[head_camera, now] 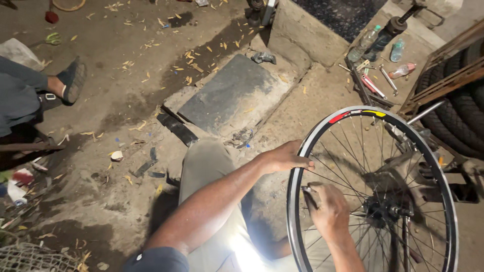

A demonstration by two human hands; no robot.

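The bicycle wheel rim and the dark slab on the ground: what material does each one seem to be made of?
The round silver-and-black bicycle wheel rim looks like metal, probably aluminium: its smooth sidewall shines under the light. The thin spokes look like steel wire, with a slight gleam. The flat dark grey slab looks like stone or concrete: matte, rough, with chipped edges.

One head-worn camera looks steeply down from above. It sits close over the hands and bicycle wheel (373, 194), facing the dirt floor (126, 95).
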